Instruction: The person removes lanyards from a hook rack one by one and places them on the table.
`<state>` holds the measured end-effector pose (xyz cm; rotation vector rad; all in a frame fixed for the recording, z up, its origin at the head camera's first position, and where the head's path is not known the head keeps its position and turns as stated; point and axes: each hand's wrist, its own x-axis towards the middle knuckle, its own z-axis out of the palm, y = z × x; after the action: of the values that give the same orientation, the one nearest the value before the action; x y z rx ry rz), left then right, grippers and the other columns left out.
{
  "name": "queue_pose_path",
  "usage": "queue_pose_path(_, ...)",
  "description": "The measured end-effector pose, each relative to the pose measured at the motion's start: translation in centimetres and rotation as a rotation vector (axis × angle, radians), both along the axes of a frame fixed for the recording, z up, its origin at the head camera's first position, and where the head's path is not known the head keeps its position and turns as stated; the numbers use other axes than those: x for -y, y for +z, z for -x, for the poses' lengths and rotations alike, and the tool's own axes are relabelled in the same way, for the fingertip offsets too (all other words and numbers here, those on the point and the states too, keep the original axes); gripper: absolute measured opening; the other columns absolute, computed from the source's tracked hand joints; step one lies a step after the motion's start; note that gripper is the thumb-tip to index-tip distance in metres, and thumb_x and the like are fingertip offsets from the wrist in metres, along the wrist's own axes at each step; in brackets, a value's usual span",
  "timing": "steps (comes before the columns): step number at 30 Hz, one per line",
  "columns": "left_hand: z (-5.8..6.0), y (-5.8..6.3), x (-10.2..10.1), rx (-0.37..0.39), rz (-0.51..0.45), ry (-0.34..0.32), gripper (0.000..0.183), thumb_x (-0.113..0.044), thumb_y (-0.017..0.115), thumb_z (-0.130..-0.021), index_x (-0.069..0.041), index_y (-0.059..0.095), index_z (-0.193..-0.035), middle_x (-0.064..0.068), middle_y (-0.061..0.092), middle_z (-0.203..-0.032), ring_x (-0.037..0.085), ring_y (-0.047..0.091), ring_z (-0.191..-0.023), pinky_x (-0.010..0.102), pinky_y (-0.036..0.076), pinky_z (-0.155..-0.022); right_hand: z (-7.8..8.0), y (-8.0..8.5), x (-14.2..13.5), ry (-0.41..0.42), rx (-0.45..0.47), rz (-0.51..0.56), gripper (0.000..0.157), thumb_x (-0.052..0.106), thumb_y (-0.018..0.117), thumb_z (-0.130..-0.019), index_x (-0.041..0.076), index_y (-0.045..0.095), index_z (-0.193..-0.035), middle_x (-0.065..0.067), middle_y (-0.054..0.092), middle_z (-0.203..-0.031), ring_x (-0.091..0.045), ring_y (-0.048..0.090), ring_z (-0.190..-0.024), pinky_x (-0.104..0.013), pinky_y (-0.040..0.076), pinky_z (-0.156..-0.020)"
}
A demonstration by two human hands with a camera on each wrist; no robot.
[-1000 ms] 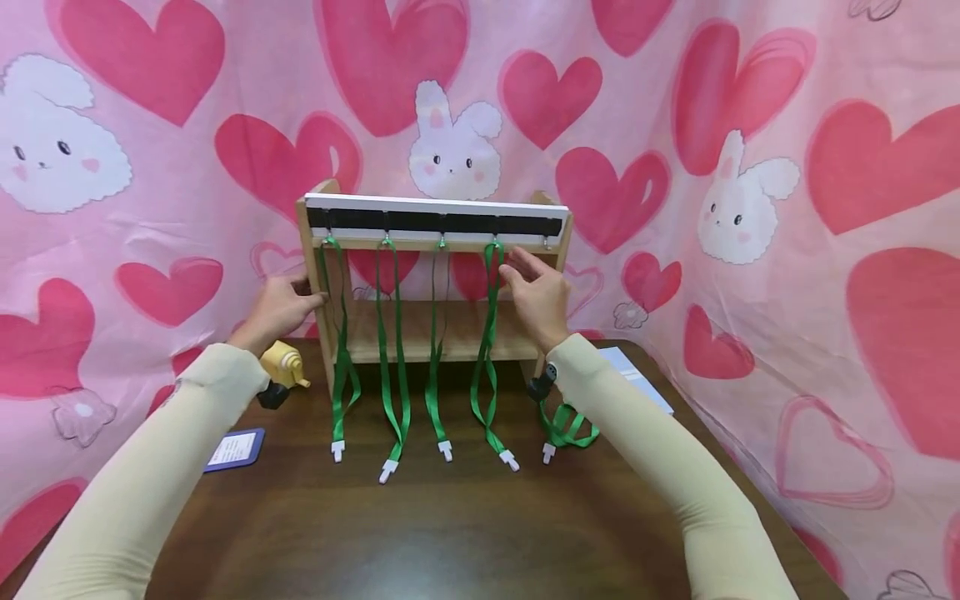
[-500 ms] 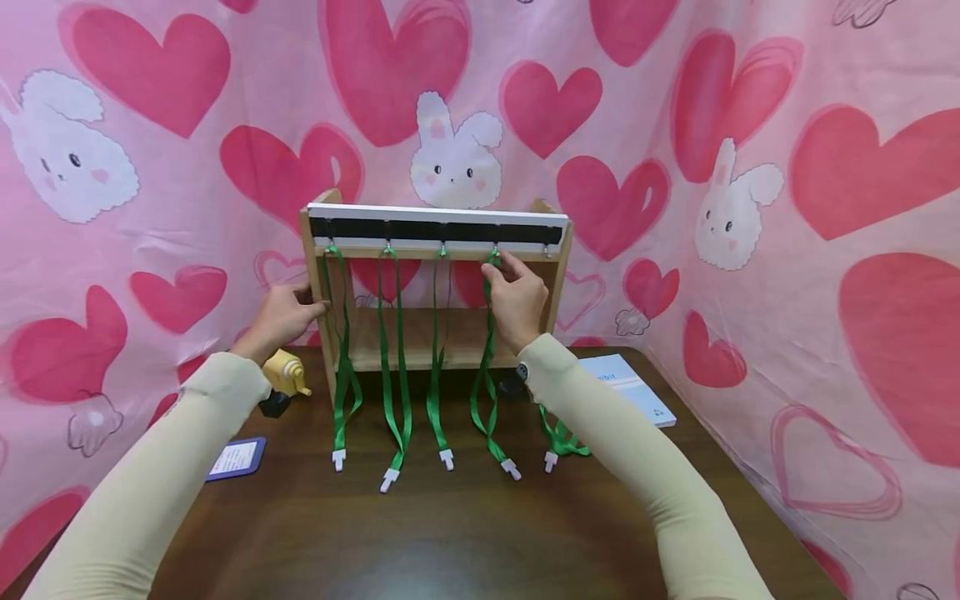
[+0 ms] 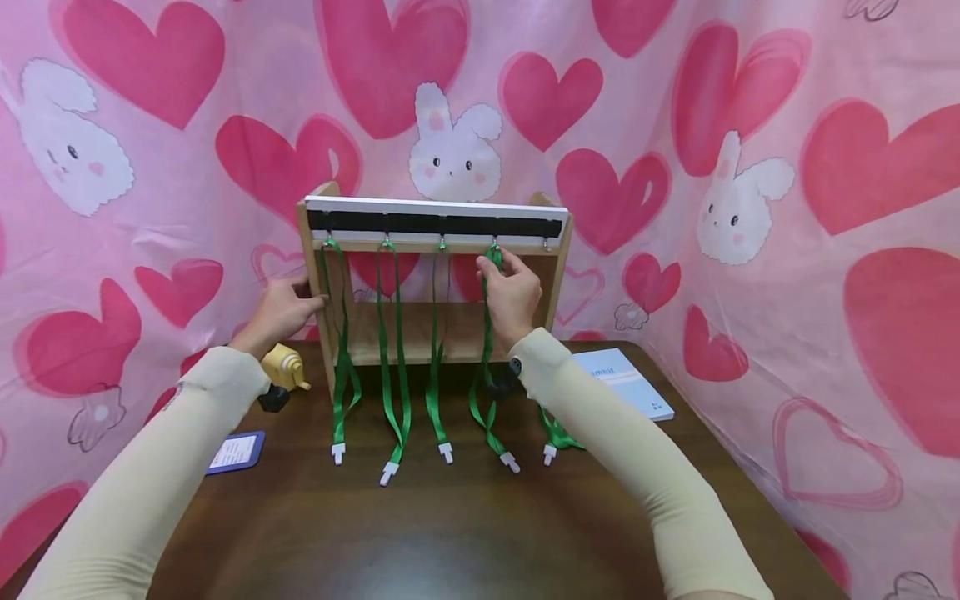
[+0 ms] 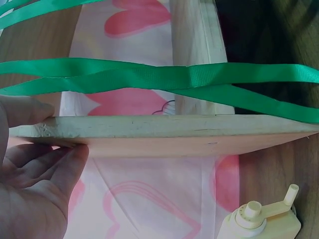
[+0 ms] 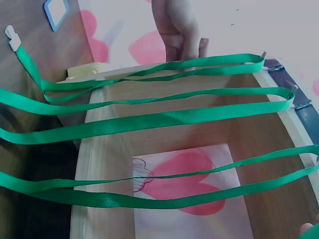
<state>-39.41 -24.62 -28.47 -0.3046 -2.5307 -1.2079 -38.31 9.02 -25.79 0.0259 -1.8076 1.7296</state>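
Pink backdrop (image 3: 551, 25), left hand (image 3: 279, 312) pinches rack (image 3: 416, 329) at nine o'clock, right hand (image 3: 513, 298) pinches lanyard (image 3: 487, 337) at one: tugging could unhook it!

L fingers (image 3: 310, 303) gripping wood rack (image 3: 465, 332) side, R fingers (image 3: 516, 265) pinching 4th green lanyard (image 3: 488, 346) fr L, nr hook (image 3: 495, 241)

The sleeves (image 3: 615, 425) are cream — small black devices (image 3: 274, 398) under the cuffs (image 3: 227, 372).

Pink heart-and-rabbit fabric backdrop (image 3: 547, 100) behind the right grip (image 3: 513, 298)
It also hangs farther right; below the right grip lies a glossy, dark wood-grain tabletop (image 3: 480, 525).
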Motion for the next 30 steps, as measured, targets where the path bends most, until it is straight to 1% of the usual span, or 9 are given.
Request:
queue_pose_path(3, -0.1, 0.4, 0.0, 0.006, 0.001, 0.0, 0.05, -0.021, 0.061, -0.099, 0.001, 0.055, -0.143, 0.03, 0.064, -0.133, 0.041, 0.064, -0.119, 0.057, 0.051, -0.104, 0.2, 0.4, -0.1, -0.007, -0.008, -0.028, 0.036, 0.033, 0.08, -0.087, 0.018, 0.075, -0.119, -0.005, 0.079, -0.098, -0.017, 0.076, -0.083, -0.024, 0.06, -0.069)
queue_pose_path(10, -0.2, 0.7, 0.1, 0.021, 0.01, 0.001, 0.05, -0.02, 0.062, -0.098, -0.001, 0.054, -0.144, 0.03, 0.064, -0.133, 0.041, 0.064, -0.118, 0.056, 0.052, -0.102, 0.8, 0.3, -1.1, -0.037, -0.115, -0.127, 0.025, 0.022, 0.067, -0.098, 0.011, 0.076, -0.118, -0.01, 0.078, -0.105, -0.026, 0.076, -0.086, -0.027, 0.063, -0.073)
queue_pose_path(13, -0.3, 0.5, 0.1, 0.021, 0.022, 0.003, 0.049, -0.019, 0.062, -0.098, 0.0, 0.055, -0.143, 0.03, 0.065, -0.132, 0.04, 0.064, -0.117, 0.056, 0.053, -0.102, 1.2, 0.1, -1.7, -0.095, -0.162, -0.228, 0.022, 0.021, 0.064, -0.1, 0.009, 0.078, -0.113, -0.01, 0.079, -0.1, -0.024, 0.075, -0.085, -0.027, 0.061, -0.073)
queue_pose_path(17, -0.2, 0.3, 0.1, 0.006, 0.031, -0.005, 0.048, -0.02, 0.061, -0.099, 0.002, 0.056, -0.142, 0.03, 0.065, -0.13, 0.038, 0.065, -0.115, 0.055, 0.053, -0.101, 1.8, 0.3, -2.5, -0.193, -0.197, -0.397, 0.019, 0.02, 0.064, -0.098, 0.011, 0.081, -0.102, -0.006, 0.079, -0.092, -0.018, 0.071, -0.083, -0.029, 0.056, -0.073)
queue_pose_path(19, -0.2, 0.2, 0.0, 0.005, 0.029, -0.006, 0.049, -0.02, 0.061, -0.099, 0.001, 0.055, -0.142, 0.03, 0.065, -0.131, 0.038, 0.065, -0.115, 0.055, 0.053, -0.101, 2.0, 0.6, -2.8, -0.197, -0.187, -0.445, 0.019, 0.02, 0.064, -0.097, 0.011, 0.081, -0.098, -0.006, 0.079, -0.09, -0.017, 0.069, -0.084, -0.03, 0.053, -0.073)
queue_pose_path(22, -0.2, 0.1, 0.1, 0.018, 0.016, -0.007, 0.049, -0.02, 0.061, -0.1, 0.001, 0.055, -0.143, 0.03, 0.064, -0.132, 0.04, 0.064, -0.117, 0.056, 0.052, -0.102, 2.1, 1.1, -3.1, -0.109, -0.122, -0.428, 0.02, 0.019, 0.064, -0.098, 0.009, 0.081, -0.099, -0.009, 0.078, -0.09, -0.019, 0.069, -0.084, -0.027, 0.052, -0.072)
queue_pose_path(27, -0.2, 0.0, 0.2, 0.017, 0.009, -0.005, 0.05, -0.02, 0.061, -0.1, 0.002, 0.054, -0.144, 0.03, 0.064, -0.132, 0.042, 0.064, -0.118, 0.057, 0.052, -0.103, 2.0, 1.8, -3.7, 0.129, 0.059, -0.233, 0.022, 0.021, 0.064, -0.1, 0.006, 0.079, -0.106, -0.014, 0.076, -0.1, -0.024, 0.069, -0.091, -0.022, 0.054, -0.069)
queue_pose_path(29, -0.2, 0.1, 0.2, 0.015, 0.019, -0.002, 0.05, -0.02, 0.061, -0.1, 0.002, 0.053, -0.144, 0.03, 0.064, -0.132, 0.042, 0.064, -0.118, 0.057, 0.052, -0.103, 2.0, 2.0, -4.0, 0.193, 0.099, -0.169, 0.021, 0.02, 0.065, -0.099, 0.005, 0.078, -0.106, -0.015, 0.076, -0.102, -0.022, 0.068, -0.09, -0.02, 0.054, -0.067)
queue_pose_path(30, -0.1, 0.2, 0.2, 0.013, 0.02, -0.002, 0.05, -0.02, 0.061, -0.099, 0.002, 0.053, -0.144, 0.03, 0.064, -0.132, 0.042, 0.064, -0.118, 0.057, 0.052, -0.103, 2.0, 2.1, -4.2, 0.214, 0.109, -0.15, 0.021, 0.019, 0.065, -0.099, 0.004, 0.078, -0.106, -0.014, 0.075, -0.098, -0.019, 0.066, -0.088, -0.019, 0.053, -0.065)
